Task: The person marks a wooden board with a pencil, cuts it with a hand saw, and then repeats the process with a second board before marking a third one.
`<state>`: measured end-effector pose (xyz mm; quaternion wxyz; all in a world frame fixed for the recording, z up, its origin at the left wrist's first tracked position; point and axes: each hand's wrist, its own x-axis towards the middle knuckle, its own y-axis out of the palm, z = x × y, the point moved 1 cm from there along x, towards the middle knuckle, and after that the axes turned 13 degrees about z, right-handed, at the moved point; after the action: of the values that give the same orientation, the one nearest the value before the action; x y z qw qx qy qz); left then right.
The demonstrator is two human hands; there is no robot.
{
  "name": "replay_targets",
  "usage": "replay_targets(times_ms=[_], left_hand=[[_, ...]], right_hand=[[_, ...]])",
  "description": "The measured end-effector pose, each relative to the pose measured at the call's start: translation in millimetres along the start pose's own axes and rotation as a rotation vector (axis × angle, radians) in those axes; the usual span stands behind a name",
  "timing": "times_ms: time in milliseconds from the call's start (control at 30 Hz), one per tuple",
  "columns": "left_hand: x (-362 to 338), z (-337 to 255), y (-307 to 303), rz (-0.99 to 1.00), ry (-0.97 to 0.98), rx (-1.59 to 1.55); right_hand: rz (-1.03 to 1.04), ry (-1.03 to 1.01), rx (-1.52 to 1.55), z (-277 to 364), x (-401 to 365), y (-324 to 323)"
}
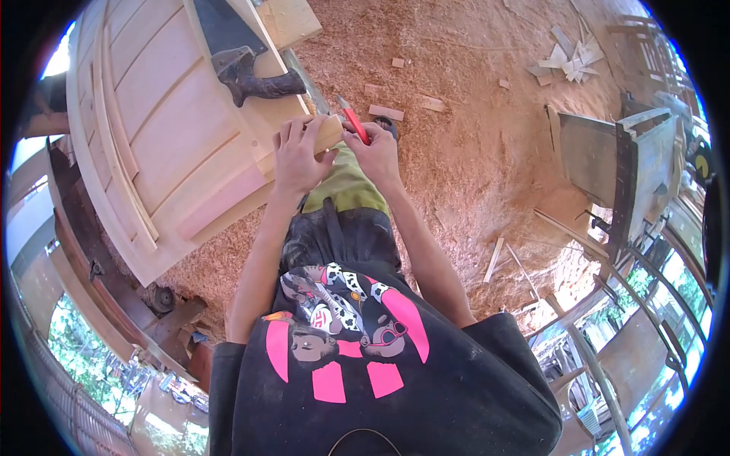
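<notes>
My left hand (302, 157) is closed on a short pale wood block (329, 132), its fingers over the top and its thumb on the near side. Just right of the block, my right hand (376, 157) grips a slim red tool (355, 124) with a greyish tip, which points up and away from me. Both hands meet close to the right edge of a large wooden panel (163, 106). On that panel, beyond my left hand, lies a handsaw (262, 82) with a dark handle. The lower part of the block is hidden by my fingers.
Long thin wood strips (114, 144) lie along the panel. Sawdust (456, 167) covers the ground, with small offcuts (386, 112) scattered ahead. A pile of scrap pieces (574, 59) lies far right. Nearer on the right stands a wooden bench-like frame (625, 156).
</notes>
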<state>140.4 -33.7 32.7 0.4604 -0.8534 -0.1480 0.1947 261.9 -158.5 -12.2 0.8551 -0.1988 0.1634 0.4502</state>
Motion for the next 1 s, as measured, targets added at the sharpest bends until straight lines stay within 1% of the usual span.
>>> replay_targets(times_ms=[67, 200, 500, 600, 700, 767, 867, 933, 967, 1000], left_hand=[[5, -1, 6, -0.050, -0.010, 0.007], [10, -2, 11, -0.076, 0.000, -0.015], [11, -1, 14, -0.082, 0.034, -0.026], [12, 0, 15, -0.087, 0.022, -0.020], [11, 1, 16, -0.101, 0.029, -0.022], [11, -1, 13, -0.082, 0.034, -0.019], [11, 0, 14, -0.080, 0.023, 0.004], [10, -3, 12, -0.089, -0.008, 0.019], [11, -4, 11, -0.084, -0.009, 0.026], [13, -2, 11, -0.114, -0.053, 0.028]], right_hand=[[-0.018, -0.074, 0.008, -3, -1, 1], [-0.001, -0.078, -0.024, 1, -3, -1], [0.000, -0.090, 0.024, 12, -8, -3], [0.008, -0.141, 0.026, 13, -6, -5], [-0.009, -0.105, -0.028, 12, -4, -2], [-0.062, -0.190, 0.008, 11, -6, 5], [0.010, -0.201, -0.070, 11, -2, -5], [0.045, -0.078, -0.068, 23, -1, -14], [0.031, -0.111, -0.101, 29, 0, -22], [0.022, -0.150, -0.135, 38, 4, -30]])
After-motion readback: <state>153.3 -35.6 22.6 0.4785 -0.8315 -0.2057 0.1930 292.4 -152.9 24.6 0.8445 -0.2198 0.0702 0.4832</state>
